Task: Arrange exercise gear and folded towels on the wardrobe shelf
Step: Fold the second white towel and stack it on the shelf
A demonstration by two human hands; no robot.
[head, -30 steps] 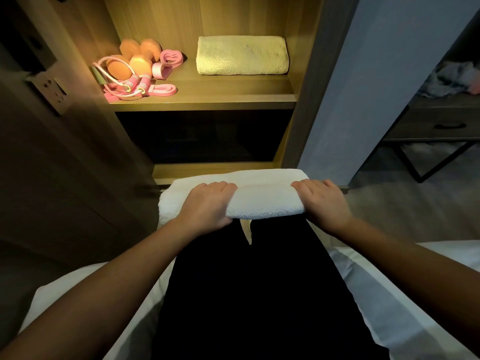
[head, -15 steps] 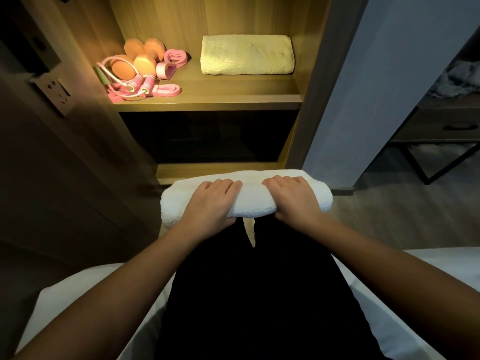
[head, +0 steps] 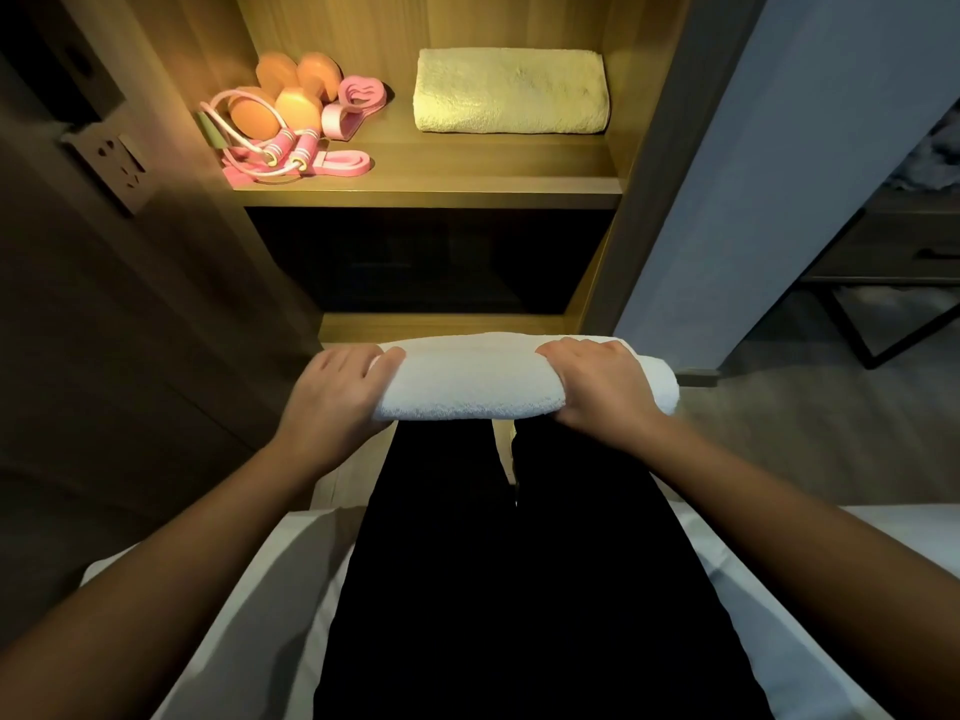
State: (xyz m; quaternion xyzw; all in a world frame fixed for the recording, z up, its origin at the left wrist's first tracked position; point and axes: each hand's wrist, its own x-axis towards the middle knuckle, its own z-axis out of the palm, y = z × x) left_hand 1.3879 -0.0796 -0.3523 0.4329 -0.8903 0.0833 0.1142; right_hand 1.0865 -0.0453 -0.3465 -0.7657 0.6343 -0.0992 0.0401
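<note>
Towel (head: 467, 381), white and folded into a thick roll, lies across the person's black-clad knees below the wardrobe. The left hand (head: 337, 392) is curled round its left end, and the right hand (head: 602, 387) grips near its right end with fingers over the top. On the lit shelf (head: 426, 192) above, a second folded towel (head: 511, 90) lies at the right, apart from orange dumbbells (head: 280, 101), a pink skipping rope (head: 283, 153) and a pink band (head: 353, 109) heaped at the left.

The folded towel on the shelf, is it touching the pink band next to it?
Apart. The head view shows a strip of bare shelf between the folded towel and the pink band.
</note>
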